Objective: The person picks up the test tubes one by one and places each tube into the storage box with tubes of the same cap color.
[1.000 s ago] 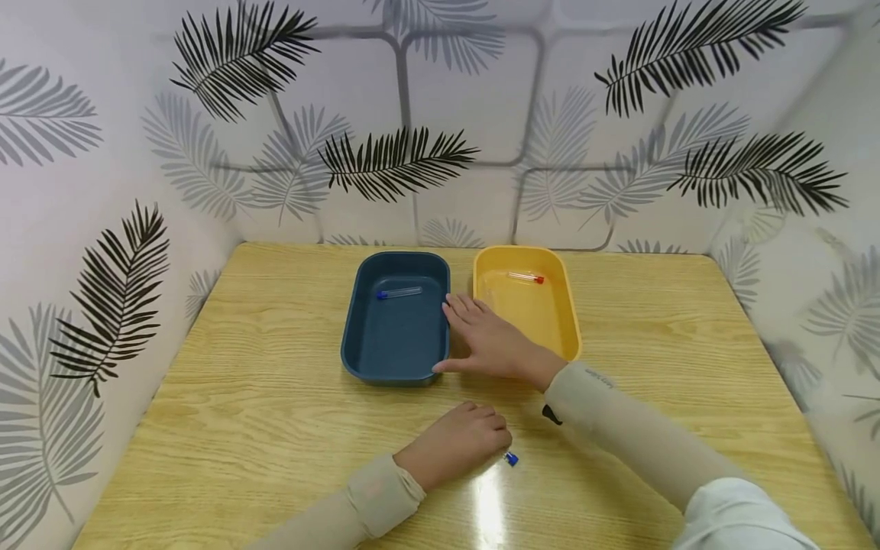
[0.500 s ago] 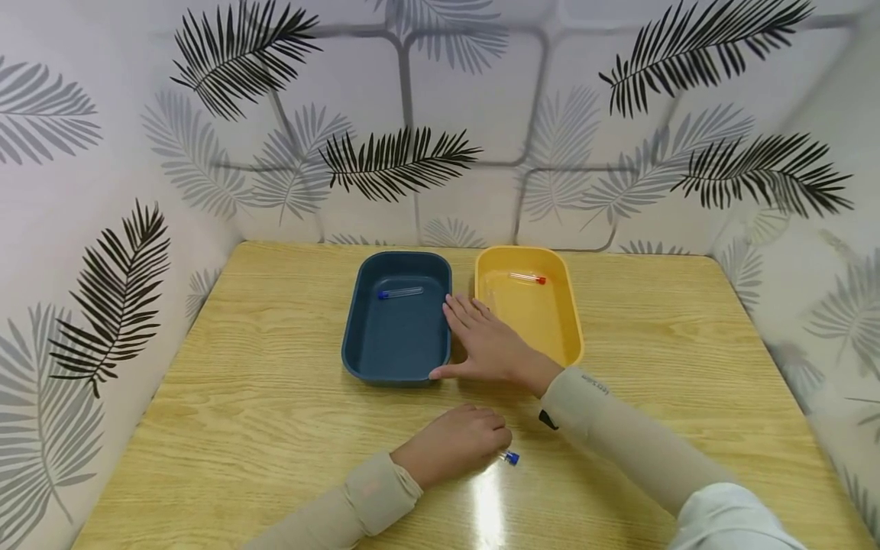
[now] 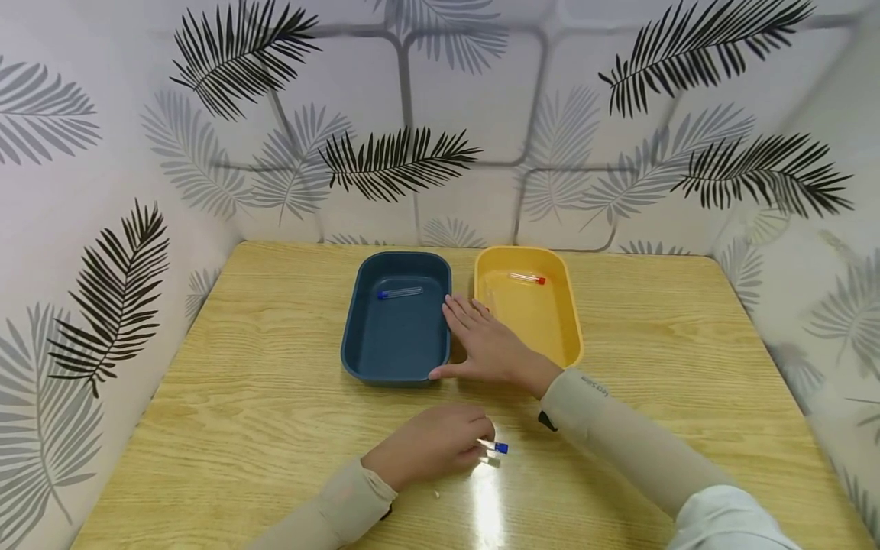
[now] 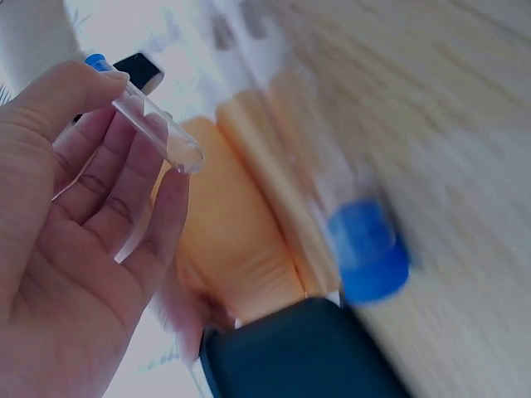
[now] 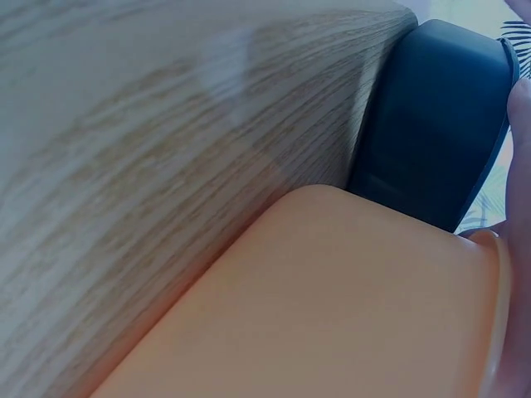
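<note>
From where I stand, the left hand [image 3: 433, 444] has a clear test tube with a blue cap [image 4: 153, 124] pinched between thumb and fingers, its capped end poking out above the tabletop [image 3: 261, 367]. The right hand [image 3: 486, 340] holds nothing: its fingers are spread and nearly straight, resting against the near side of the dark blue tray [image 3: 395, 340], which sits just beyond the pinch.

I'd judge the job partly done. One blue-capped tube [image 3: 400, 293] already lies in that tray, at its far end from the pinch, and a red-capped tube [image 3: 527, 278] lies in the yellow tray [image 3: 576, 336], beyond the right hand. The pinched tube is in neither tray. Close under the left wrist, another tube with a blue cap [image 4: 369, 253] shows blurred, seemingly on the wood, so that looks left too. I can't tell whether the right hand hides more.
</note>
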{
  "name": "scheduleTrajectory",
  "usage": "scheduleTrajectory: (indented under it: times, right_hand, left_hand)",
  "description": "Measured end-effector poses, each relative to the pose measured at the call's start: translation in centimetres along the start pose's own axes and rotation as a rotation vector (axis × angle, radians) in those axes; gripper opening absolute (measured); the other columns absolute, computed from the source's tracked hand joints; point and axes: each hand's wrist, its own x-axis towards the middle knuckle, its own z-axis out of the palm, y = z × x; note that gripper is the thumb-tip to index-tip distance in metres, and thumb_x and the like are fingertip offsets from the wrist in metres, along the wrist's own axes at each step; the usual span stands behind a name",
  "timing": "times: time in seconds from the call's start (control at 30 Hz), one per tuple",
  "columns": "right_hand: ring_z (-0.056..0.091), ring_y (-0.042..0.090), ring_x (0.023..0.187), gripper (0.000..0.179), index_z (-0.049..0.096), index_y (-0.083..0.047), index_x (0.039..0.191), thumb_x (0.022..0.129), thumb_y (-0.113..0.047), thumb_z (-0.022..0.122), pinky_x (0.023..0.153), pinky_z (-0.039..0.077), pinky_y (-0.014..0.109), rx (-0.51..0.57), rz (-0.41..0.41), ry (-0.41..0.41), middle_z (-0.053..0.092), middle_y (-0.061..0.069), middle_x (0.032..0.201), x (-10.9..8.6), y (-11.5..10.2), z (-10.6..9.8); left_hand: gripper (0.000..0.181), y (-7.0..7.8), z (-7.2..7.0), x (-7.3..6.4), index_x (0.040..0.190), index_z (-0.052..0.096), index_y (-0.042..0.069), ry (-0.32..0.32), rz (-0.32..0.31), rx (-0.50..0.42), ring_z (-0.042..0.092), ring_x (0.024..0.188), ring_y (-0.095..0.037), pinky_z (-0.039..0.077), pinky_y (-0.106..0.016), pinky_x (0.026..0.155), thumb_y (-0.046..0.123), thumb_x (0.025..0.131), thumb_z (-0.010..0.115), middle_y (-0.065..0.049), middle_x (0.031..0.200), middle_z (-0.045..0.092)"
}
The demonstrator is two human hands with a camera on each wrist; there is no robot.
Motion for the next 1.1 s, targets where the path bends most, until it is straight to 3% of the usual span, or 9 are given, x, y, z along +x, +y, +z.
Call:
scheduleTrajectory:
  times: [0.13, 0.3, 0.43, 0.57, 0.63, 0.77, 0.93, 1.1]
  right_hand:
    - [0.001, 0.025, 0.141, 0.115, 0.014, -0.001, 0.148, 0.072, -0.086, 0.030, 0.113, 0.005, 0.042, -0.003, 0.004, -0.001, 0.006, 0.011, 0.155, 0.1, -0.1, 0.0]
    - [0.002, 0.025, 0.141, 0.114, 0.012, -0.002, 0.148, 0.073, -0.085, 0.031, 0.113, 0.005, 0.042, 0.002, 0.006, -0.003, 0.008, 0.013, 0.154, 0.0, -0.2, -0.1]
    - [0.002, 0.025, 0.141, 0.113, 0.014, -0.001, 0.148, 0.073, -0.084, 0.032, 0.112, 0.005, 0.042, 0.009, 0.000, 0.009, 0.009, 0.013, 0.154, 0.0, -0.2, 0.0]
    - [0.003, 0.024, 0.141, 0.111, 0.016, 0.000, 0.148, 0.075, -0.082, 0.032, 0.113, 0.004, 0.041, 0.004, -0.005, 0.019, 0.011, 0.013, 0.154, 0.0, -0.1, 0.2]
    - [0.004, 0.024, 0.141, 0.110, 0.016, -0.001, 0.148, 0.075, -0.082, 0.030, 0.113, 0.004, 0.041, -0.020, -0.008, 0.022, 0.011, 0.013, 0.154, 0.0, 0.0, 0.2]
    - [0.002, 0.025, 0.141, 0.112, 0.014, -0.001, 0.148, 0.074, -0.083, 0.032, 0.113, 0.003, 0.041, -0.007, 0.000, 0.015, 0.010, 0.013, 0.154, 0.0, 0.0, 0.1]
    - [0.000, 0.023, 0.141, 0.114, 0.012, -0.002, 0.148, 0.072, -0.085, 0.032, 0.113, 0.002, 0.040, 0.026, 0.012, 0.006, 0.006, 0.011, 0.155, 0.0, 0.0, 0.3]
    - [0.001, 0.024, 0.141, 0.115, 0.013, -0.002, 0.148, 0.072, -0.085, 0.033, 0.113, 0.002, 0.040, 0.029, 0.008, 0.019, 0.007, 0.011, 0.155, 0.0, 0.0, 0.4]
  left_hand:
    - [0.013, -0.1, -1.1, -1.0, 0.101, 0.063, 0.017, 0.007, -0.047, -0.053, 0.055, 0.089, -0.002, 0.043, -0.015, 0.083, 0.021, 0.089, 0.063, 0.010, 0.097, 0.059]
    - [0.013, 0.0, -3.5, -2.3, 0.103, 0.062, 0.015, 0.043, -0.112, -0.134, 0.053, 0.090, -0.002, 0.043, -0.014, 0.083, 0.020, 0.091, 0.060, 0.008, 0.099, 0.058]
    - [0.016, -0.4, -5.2, -3.5, 0.106, 0.061, 0.014, 0.131, -0.140, -0.164, 0.053, 0.092, -0.002, 0.044, -0.014, 0.082, 0.017, 0.090, 0.061, 0.008, 0.100, 0.058]
    - [0.020, -1.3, -6.5, -4.3, 0.106, 0.060, 0.012, 0.271, -0.144, -0.193, 0.055, 0.091, -0.003, 0.046, -0.016, 0.081, 0.011, 0.087, 0.065, 0.007, 0.099, 0.060]
    - [0.020, -1.8, -7.1, -4.5, 0.105, 0.060, 0.011, 0.336, -0.160, -0.220, 0.056, 0.091, -0.004, 0.048, -0.018, 0.080, 0.009, 0.086, 0.065, 0.006, 0.098, 0.060]
    - [0.020, -2.6, -8.5, -4.7, 0.105, 0.060, 0.010, 0.418, -0.249, -0.272, 0.057, 0.087, -0.004, 0.050, -0.020, 0.077, 0.009, 0.086, 0.066, 0.005, 0.099, 0.060]
    - [0.020, -3.7, -10.1, -4.6, 0.107, 0.059, 0.011, 0.458, -0.354, -0.326, 0.058, 0.086, -0.003, 0.051, -0.023, 0.076, 0.011, 0.088, 0.064, 0.006, 0.100, 0.061]
    - [0.018, -5.5, -11.0, -4.1, 0.107, 0.060, 0.011, 0.491, -0.405, -0.418, 0.060, 0.086, -0.005, 0.051, -0.025, 0.077, 0.013, 0.090, 0.062, 0.006, 0.097, 0.062]
